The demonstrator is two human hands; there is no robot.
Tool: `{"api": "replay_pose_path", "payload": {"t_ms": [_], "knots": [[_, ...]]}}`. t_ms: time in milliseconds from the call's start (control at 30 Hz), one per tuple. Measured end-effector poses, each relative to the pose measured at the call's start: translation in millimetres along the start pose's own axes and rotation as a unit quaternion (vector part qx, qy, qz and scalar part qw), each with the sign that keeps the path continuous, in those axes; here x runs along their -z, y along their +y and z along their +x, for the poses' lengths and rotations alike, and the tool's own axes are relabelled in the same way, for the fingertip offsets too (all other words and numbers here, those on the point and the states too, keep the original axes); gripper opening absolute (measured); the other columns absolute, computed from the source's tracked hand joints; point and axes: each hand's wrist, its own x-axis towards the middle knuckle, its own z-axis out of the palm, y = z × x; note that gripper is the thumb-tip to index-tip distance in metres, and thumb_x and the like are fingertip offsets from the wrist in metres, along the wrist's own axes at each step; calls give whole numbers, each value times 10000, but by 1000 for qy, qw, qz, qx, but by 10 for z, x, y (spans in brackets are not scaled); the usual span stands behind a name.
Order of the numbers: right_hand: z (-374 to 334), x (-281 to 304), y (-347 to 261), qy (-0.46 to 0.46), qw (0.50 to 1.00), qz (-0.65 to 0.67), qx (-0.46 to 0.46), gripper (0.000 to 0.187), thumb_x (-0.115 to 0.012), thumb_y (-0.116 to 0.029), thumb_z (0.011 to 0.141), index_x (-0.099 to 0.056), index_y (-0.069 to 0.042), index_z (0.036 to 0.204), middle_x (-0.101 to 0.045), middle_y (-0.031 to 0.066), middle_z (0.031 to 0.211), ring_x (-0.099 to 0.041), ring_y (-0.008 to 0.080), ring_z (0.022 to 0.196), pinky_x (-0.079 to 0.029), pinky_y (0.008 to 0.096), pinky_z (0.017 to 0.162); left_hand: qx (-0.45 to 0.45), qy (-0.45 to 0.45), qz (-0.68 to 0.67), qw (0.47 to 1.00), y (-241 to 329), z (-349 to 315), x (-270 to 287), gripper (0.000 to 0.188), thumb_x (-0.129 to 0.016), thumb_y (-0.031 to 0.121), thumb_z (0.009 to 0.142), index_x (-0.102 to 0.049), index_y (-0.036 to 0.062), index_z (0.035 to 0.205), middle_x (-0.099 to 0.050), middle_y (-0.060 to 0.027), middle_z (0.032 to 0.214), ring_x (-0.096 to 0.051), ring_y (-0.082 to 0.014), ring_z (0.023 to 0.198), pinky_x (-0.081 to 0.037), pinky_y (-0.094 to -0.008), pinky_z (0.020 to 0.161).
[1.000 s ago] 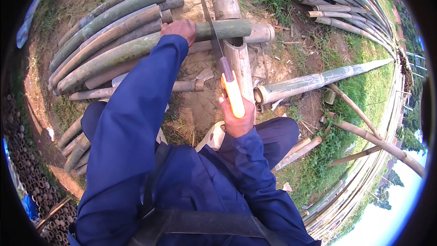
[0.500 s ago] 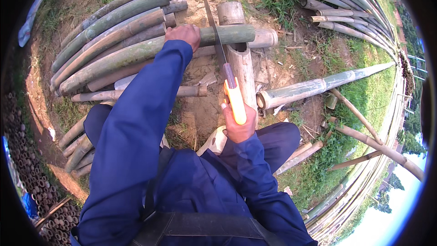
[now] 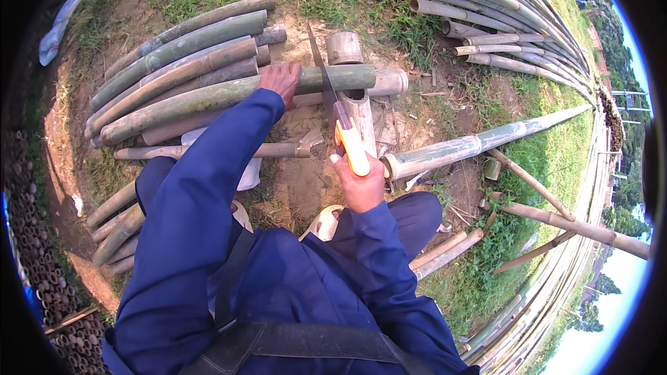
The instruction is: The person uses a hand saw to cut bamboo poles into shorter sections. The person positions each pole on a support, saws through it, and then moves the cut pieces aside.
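Observation:
My left hand [image 3: 280, 83] grips a thick green bamboo pole [image 3: 208, 98] from above, left of a handsaw. In my right hand [image 3: 363, 186], the fingers are closed round the orange-yellow handle of the handsaw [image 3: 353, 146]. Its dark blade crosses the pole near the pole's right end, pointing away from me; how deep it sits cannot be made out. Under that end lies a bamboo support [image 3: 358, 117] with an opening near its far part. Another pole [image 3: 390, 82] pokes out behind the green one.
Several cut bamboo poles [image 3: 187, 62] lie side by side at the left. Long poles [image 3: 514, 3] are stacked at the far right. One long pole [image 3: 445, 153] stretches rightward from beside my right hand. A slanting pole frame [image 3: 577, 226] stands at the right.
My right hand has pushed the saw forward, so its handle is closer to the green pole. My left hand stays on the pole, its fingers laid flatter. The view has shifted slightly.

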Motion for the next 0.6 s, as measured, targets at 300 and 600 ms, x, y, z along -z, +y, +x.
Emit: {"api": "replay_pose_path", "payload": {"t_ms": [300, 600], "knots": [[-281, -26, 534, 43, 998, -34, 32, 153, -748, -93, 914, -656, 29, 902, -583, 38, 681, -531, 96, 631, -465, 293, 588, -10, -50, -64, 997, -32, 160, 150, 609, -812, 288, 700, -538, -11, 1154, -717, -252, 1010, -707, -413, 987, -555, -484, 868], [-1368, 397, -96, -2, 995, -87, -43, 312, -696, -7, 922, -660, 76, 1221, -738, 106, 965, -685, 139, 843, -525, 260, 773, 4, -56, -63, 996, -106, 95, 52, 604, -811, 298, 704, -554, -19, 1150, -723, -250, 1007, -709, -424, 970, -561, -483, 856]]}}
